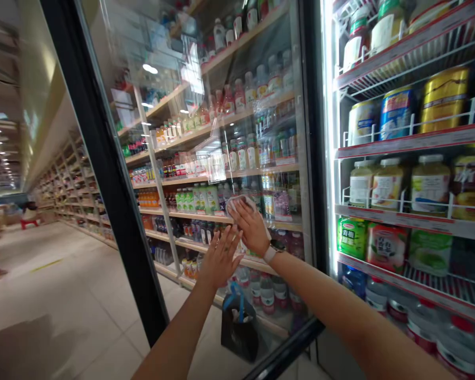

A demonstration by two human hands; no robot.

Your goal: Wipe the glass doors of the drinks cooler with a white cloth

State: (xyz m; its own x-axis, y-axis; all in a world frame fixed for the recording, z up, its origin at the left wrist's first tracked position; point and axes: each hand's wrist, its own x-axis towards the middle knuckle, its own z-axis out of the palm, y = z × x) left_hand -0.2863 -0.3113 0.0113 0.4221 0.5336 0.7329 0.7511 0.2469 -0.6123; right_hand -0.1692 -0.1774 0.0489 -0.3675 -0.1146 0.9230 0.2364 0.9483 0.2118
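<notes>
My right hand (251, 227) presses a crumpled white cloth (236, 199) flat against the glass door (206, 174), fingers stretched over it. A watch with a pale band (272, 252) is on that wrist. Just to the left and slightly lower, my left hand (220, 258) is at the glass with its fingers spread, holding nothing; whether its fingertips touch the pane I cannot tell. The door stands swung out, with a thick black frame (119, 174) along its left side. Shelves of bottles show through the pane, mixed with bright reflections.
On the right stands a lit fridge with wire shelves (399, 214) of bottles, cans and packs. Behind the glass, a dark bag (237, 327) with blue handles is on the tiled floor (79, 301). A red stool (29, 224) and long shelving are farther left.
</notes>
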